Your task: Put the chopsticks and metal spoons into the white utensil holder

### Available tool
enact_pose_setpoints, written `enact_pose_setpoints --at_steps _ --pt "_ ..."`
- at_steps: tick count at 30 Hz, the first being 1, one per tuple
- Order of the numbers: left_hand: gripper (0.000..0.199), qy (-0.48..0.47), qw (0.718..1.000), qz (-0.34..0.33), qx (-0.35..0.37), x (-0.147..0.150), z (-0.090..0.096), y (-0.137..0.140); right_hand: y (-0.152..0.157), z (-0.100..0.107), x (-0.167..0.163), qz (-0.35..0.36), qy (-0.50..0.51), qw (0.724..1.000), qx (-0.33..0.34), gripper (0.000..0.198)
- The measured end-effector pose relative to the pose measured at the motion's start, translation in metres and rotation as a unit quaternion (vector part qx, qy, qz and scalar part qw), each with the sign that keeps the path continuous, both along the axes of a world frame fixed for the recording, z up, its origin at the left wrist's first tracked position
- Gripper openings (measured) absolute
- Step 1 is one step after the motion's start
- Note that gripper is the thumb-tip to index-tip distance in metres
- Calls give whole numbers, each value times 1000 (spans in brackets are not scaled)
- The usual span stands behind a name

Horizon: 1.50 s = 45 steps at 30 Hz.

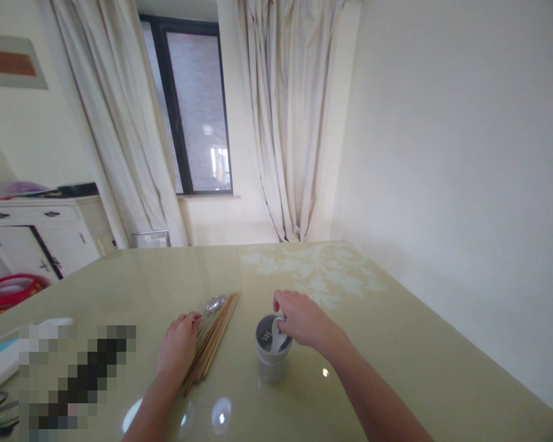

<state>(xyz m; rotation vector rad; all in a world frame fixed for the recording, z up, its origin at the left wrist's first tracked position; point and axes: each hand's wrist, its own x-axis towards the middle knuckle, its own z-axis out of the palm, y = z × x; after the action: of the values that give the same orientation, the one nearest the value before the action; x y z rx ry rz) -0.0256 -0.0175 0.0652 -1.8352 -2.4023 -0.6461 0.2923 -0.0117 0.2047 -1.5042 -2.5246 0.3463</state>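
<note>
Right hand (303, 320): I see its fingers pinching a white spoon (276, 334) inside the grey holder (271, 362).
Left hand (179, 347): fingers loosely curled, resting on chopsticks (214, 341) beside a metal spoon (213, 305).

glossy table top (396, 368); wooden chopsticks (214, 337); shiny metal spoon (213, 305); matt grey holder (271, 362).

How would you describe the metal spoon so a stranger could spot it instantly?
Start at the glossy green table and find the left hand near its front edge. Beside its fingertips lies a bundle of wooden chopsticks; the metal spoon lies along their left side. It is the only shiny silver piece, with a round bowl.
</note>
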Motion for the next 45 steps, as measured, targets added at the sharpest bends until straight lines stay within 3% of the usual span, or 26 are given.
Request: enact_pose_setpoints --at_steps 6,9,11,14,16,19,21,25,29,32,36,40,45 --pt "45 21 1000 -14 19 -3 -7 0 -5 10 1 -4 -4 1000 10 18" --pt "46 19 999 -12 47 1 0 -1 -10 24 9 -4 23 1000 20 16" --pt "46 3 993 -27 111 11 11 -5 -15 38 19 7 56 997 44 14" --pt "44 -46 967 -80 237 41 30 -17 -27 59 33 31 107 987 113 14" --pt "41 -55 944 -150 290 65 37 -29 -38 68 34 46 140 975 167 15" --pt "41 -39 907 -239 343 98 35 -48 -54 68 18 89 167 960 208 15" --pt "35 -72 898 -247 357 112 30 -57 -61 61 1 131 155 958 204 11" --pt "36 -208 911 -176 308 115 35 -56 -60 49 -21 150 123 964 179 3" --pt "47 -257 948 -67 175 78 50 -36 -45 46 -9 81 94 985 118 25" --pt "36 -160 986 36 38 41 46 -21 -38 43 2 47 11 996 79 28" --pt "40 -24 994 81 -71 11 26 -15 -36 32 -1 67 -54 994 71 21" --pt "43 25 991 98 -91 3 17 -16 -33 20 -8 92 -64 990 85 20" --pt "45 92 992 72 -42 2 12 -14 -31 12 -10 118 -54 987 94 21"
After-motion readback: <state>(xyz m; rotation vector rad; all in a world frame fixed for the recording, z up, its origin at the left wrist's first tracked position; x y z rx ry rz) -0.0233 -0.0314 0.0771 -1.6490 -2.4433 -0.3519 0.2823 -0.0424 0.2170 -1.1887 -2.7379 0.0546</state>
